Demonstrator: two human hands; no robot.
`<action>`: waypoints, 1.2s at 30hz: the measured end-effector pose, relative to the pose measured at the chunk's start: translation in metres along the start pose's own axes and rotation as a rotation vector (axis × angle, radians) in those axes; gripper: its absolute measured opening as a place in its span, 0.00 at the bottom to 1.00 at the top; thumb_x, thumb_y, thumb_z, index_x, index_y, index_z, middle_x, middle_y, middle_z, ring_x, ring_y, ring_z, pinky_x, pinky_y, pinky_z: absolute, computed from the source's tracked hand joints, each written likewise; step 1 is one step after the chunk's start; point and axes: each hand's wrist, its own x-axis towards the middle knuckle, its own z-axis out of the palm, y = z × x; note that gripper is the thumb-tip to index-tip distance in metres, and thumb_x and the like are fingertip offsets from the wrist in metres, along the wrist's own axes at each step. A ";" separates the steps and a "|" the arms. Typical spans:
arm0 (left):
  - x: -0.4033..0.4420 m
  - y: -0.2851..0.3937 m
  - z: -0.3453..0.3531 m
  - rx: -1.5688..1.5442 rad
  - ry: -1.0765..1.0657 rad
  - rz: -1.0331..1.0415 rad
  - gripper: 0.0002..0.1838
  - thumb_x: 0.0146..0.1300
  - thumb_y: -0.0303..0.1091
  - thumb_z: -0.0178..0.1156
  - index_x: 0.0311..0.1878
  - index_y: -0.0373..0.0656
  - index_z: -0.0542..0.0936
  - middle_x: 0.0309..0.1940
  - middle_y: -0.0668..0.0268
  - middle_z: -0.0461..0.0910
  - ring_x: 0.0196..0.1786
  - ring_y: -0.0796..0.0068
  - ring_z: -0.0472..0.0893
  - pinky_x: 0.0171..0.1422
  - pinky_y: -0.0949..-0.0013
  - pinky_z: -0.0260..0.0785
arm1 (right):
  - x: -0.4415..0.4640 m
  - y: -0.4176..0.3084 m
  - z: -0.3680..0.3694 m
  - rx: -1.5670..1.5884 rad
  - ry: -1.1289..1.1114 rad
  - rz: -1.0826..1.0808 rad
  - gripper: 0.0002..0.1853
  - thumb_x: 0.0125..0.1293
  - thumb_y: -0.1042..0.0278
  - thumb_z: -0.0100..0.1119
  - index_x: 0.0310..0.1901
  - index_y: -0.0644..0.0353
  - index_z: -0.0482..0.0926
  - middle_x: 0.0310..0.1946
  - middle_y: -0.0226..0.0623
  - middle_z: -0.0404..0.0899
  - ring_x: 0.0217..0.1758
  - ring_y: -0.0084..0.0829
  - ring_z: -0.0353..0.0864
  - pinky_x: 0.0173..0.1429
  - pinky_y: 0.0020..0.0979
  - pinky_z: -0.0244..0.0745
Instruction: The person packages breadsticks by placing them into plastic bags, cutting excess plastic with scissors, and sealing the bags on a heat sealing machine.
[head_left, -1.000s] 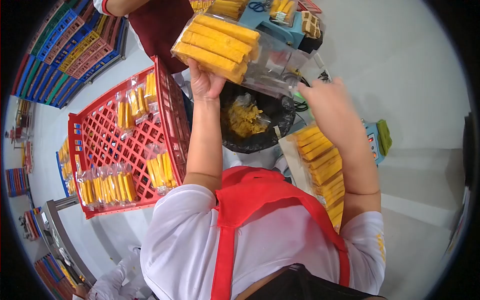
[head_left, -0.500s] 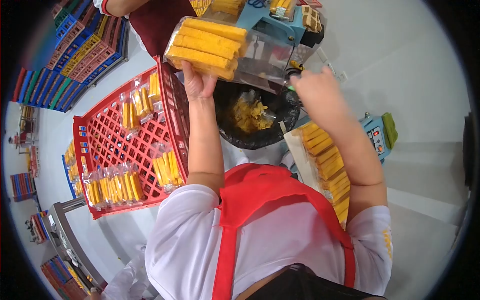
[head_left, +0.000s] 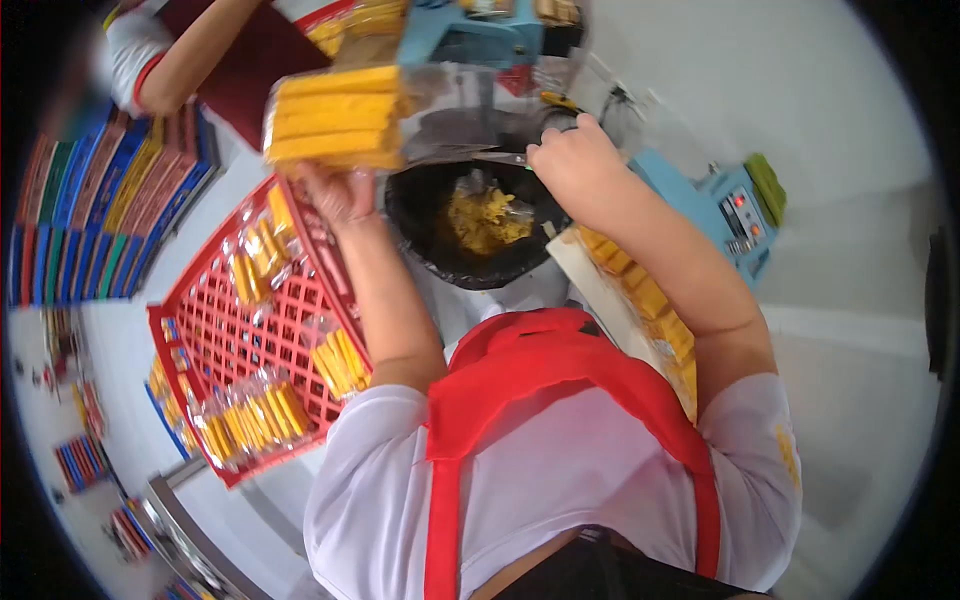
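My left hand (head_left: 340, 192) supports a clear plastic bag of thick yellow cake-like sticks (head_left: 335, 118) from below, its fingers partly hidden behind the bag. The bag's loose, unfilled end (head_left: 450, 110) stretches rightward. My right hand (head_left: 580, 165) is closed on a thin-bladed cutting tool (head_left: 502, 157) with a bit of green at its handle; whether it is a knife or scissors I cannot tell. The blade points left, close to the lower edge of the bag's loose end. Below both hands is a bin lined with black plastic (head_left: 420, 250), with yellow scraps (head_left: 485, 218) inside.
A red crate (head_left: 290, 345) at left holds several bagged portions of yellow sticks. A pale tray (head_left: 585, 275) of yellow pieces lies under my right forearm. Blue machines (head_left: 730, 215) stand right and ahead (head_left: 470, 35). Another person's arm (head_left: 205, 55) is at upper left.
The view has shifted, and the bag and both hands appear further left. My right hand has come nearer the bag's loose end, and the tool's blade now shows.
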 end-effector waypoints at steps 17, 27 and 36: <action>-0.002 -0.076 0.028 -0.186 -0.109 -0.259 0.35 0.45 0.49 0.63 0.58 0.51 0.64 0.58 0.70 0.63 0.61 0.67 0.60 0.65 0.55 0.49 | -0.108 0.025 -0.046 0.143 -0.054 0.421 0.19 0.46 0.77 0.50 0.44 0.56 0.71 0.27 0.39 0.72 0.31 0.41 0.73 0.33 0.36 0.68; -0.005 -0.101 0.026 -0.206 -0.142 -0.354 0.37 0.44 0.47 0.64 0.59 0.52 0.62 0.59 0.68 0.62 0.61 0.64 0.59 0.65 0.51 0.48 | -0.110 0.032 -0.012 0.088 -0.129 0.324 0.07 0.45 0.74 0.54 0.28 0.61 0.76 0.22 0.39 0.74 0.29 0.37 0.76 0.30 0.34 0.67; 0.010 -0.091 0.026 -0.198 -0.099 -0.314 0.38 0.44 0.47 0.64 0.60 0.51 0.61 0.60 0.64 0.58 0.63 0.61 0.56 0.64 0.46 0.45 | -0.235 0.116 0.015 0.455 -0.191 1.271 0.22 0.44 0.76 0.53 0.46 0.52 0.72 0.38 0.43 0.75 0.40 0.38 0.74 0.43 0.35 0.68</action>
